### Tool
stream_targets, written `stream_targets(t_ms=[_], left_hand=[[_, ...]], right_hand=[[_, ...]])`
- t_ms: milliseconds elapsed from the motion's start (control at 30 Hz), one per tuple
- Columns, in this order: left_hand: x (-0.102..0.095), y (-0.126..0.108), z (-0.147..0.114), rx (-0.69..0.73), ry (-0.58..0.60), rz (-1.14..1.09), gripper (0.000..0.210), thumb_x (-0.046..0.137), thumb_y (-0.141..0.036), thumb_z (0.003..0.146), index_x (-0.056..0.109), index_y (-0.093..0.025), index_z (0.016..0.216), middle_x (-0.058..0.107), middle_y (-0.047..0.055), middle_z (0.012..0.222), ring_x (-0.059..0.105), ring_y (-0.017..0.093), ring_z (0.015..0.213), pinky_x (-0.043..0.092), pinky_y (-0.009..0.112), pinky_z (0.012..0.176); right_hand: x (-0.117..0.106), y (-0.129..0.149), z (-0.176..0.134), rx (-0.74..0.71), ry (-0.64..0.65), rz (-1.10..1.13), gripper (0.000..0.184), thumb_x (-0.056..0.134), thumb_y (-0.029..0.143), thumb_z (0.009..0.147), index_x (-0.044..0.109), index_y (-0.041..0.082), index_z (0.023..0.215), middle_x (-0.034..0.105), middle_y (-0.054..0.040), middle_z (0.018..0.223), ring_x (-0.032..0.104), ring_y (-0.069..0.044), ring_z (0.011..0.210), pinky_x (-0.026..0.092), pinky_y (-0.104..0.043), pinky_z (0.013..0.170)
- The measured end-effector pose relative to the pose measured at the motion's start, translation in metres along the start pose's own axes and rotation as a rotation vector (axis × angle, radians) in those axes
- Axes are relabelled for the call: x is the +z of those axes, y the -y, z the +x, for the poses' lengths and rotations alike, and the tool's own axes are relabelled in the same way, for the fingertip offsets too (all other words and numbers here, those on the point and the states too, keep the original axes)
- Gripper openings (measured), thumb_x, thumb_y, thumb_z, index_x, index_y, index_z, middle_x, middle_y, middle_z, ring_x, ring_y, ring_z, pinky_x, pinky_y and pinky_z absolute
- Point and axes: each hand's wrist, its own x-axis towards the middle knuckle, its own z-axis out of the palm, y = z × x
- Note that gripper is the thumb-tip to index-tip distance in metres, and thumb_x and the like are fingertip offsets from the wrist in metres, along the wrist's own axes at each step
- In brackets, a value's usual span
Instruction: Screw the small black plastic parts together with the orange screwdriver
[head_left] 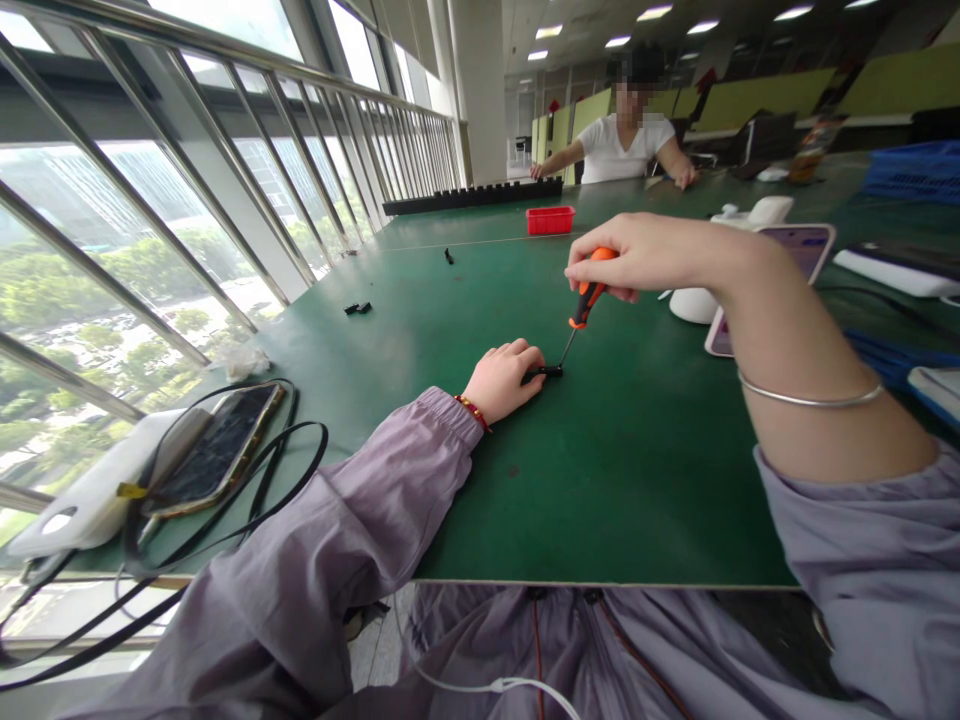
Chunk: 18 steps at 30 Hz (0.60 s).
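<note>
My right hand is closed around the top of a screwdriver with an orange and black handle. The screwdriver leans a little, its thin shaft running down to the end of a small black part on the table. With its fingers bent over the other end of that part, my left hand grips it against the green surface. Most of the part's left end is hidden under those fingers.
Small black pieces lie further left on the green table. A red bin and a long black strip are at the back, near a co-worker. Phones and cables flank both sides.
</note>
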Motion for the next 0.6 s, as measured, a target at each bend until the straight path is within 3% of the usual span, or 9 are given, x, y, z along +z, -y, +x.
stream_targets(t_ms=[100,267,467,600], left_hand=[[0.0001,0.0001,-0.0001,0.001,0.0,-0.002,0.019,0.051,-0.03,0.085,0.062,-0.02,0.097,0.061,0.004,0.097,0.059,0.018,0.087,0.045,0.031,0.077],[-0.0004,-0.0001,0.0005,0.0,0.004,-0.001,0.019,0.051,-0.029,0.085,0.062,-0.019,0.097,0.061,0.004,0.097,0.059,0.018,0.086,0.045,0.031,0.075],[-0.0006,-0.0003,0.0004,-0.006,0.007,0.008,0.019,0.051,-0.029,0.085,0.062,-0.02,0.097,0.062,0.004,0.098,0.059,0.018,0.087,0.045,0.031,0.077],[0.0004,0.0002,0.0005,0.0,0.0,0.005,0.019,0.051,-0.029,0.084,0.062,-0.02,0.096,0.062,0.003,0.097,0.059,0.018,0.086,0.045,0.031,0.076]], right_hand=[[0.0003,-0.0002,0.0006,-0.011,-0.022,0.003,0.026,0.059,0.043,0.079,0.063,0.02,0.091,0.061,-0.0016,0.07,0.052,-0.013,0.055,0.033,-0.028,0.057],[-0.0002,0.0015,0.0,0.043,-0.004,-0.016,0.039,0.046,0.053,0.086,0.064,0.019,0.085,0.051,-0.0004,0.055,0.048,-0.013,0.052,0.033,-0.03,0.057],[0.0004,0.0004,0.0003,-0.001,-0.04,-0.011,0.024,0.059,0.041,0.078,0.064,0.02,0.09,0.06,-0.0015,0.069,0.05,-0.013,0.055,0.034,-0.028,0.056],[0.0006,0.0003,-0.0001,0.012,-0.006,0.027,0.035,0.048,0.05,0.084,0.064,0.019,0.083,0.057,-0.002,0.063,0.05,-0.013,0.054,0.035,-0.028,0.056]])
